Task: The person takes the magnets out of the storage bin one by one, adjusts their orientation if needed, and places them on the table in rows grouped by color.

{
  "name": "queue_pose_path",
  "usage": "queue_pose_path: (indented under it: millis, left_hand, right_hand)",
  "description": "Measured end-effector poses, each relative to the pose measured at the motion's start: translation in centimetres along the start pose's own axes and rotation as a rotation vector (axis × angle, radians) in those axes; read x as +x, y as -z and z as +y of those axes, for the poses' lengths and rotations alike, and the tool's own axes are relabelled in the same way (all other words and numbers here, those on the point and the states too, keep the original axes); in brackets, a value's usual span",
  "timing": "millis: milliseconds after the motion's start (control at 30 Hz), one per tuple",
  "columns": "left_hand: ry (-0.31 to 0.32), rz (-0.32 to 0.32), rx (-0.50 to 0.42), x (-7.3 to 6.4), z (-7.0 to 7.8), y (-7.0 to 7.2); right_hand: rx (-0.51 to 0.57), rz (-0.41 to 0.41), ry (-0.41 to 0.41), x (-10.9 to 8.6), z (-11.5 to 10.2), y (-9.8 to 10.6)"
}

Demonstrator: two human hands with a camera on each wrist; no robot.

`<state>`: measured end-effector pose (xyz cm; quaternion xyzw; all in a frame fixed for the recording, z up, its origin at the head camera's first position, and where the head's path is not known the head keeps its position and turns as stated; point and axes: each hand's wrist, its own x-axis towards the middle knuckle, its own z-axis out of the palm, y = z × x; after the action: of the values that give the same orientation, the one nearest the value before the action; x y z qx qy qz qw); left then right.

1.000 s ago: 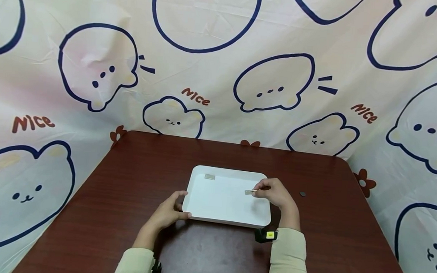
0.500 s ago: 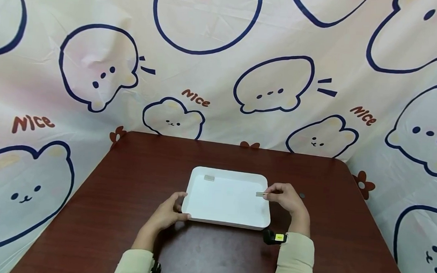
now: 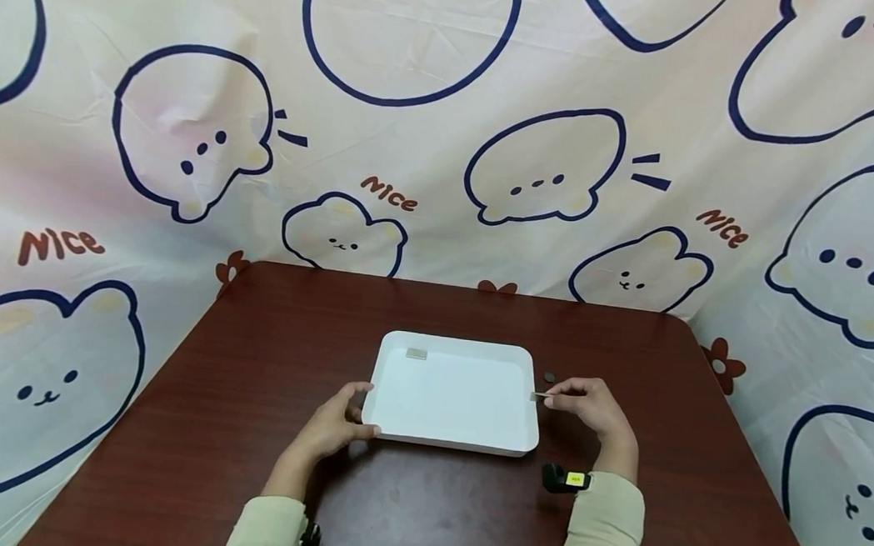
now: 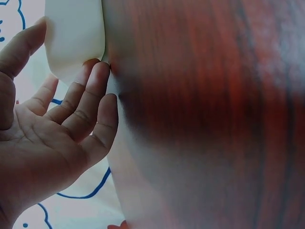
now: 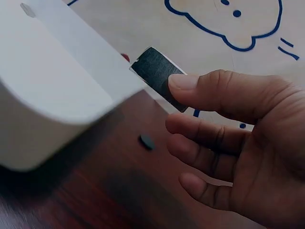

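Note:
A shallow white tray lies on the table. My left hand holds its left end, the thumb at the front corner and fingers along the side; in the left wrist view the left hand touches the tray's corner. Just beyond the right rim, my right hand pinches a small flat rectangular piece, dark-faced with pale edges, between thumb and index finger. Another flat silvery rectangle lies inside the tray near the back left. A small dark disc is beside the tray's right rim.
The dark red-brown wooden table extends around the tray. Behind and at both sides hangs a pale cloth printed with cartoon animals.
My right hand has moved right with the flat rectangular piece, from over the tray to its right rim. The dark disc now appears farther left, closer to the tray. My left hand stays put.

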<state>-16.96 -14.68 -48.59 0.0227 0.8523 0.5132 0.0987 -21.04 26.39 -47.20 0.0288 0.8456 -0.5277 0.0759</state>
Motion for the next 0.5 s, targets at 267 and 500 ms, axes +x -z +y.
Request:
queue_pose_path:
  millis: [267,500]
  left_hand:
    - [0.014,0.005,0.013,0.0,0.1,0.1]
    - [0.022,0.0,0.011,0.1,0.1,0.0]
  right_hand:
    - [0.008,0.025,-0.032,-0.4,1.5,0.9]
    - [0.015,0.026,-0.091,-0.6,2.5,1.2]
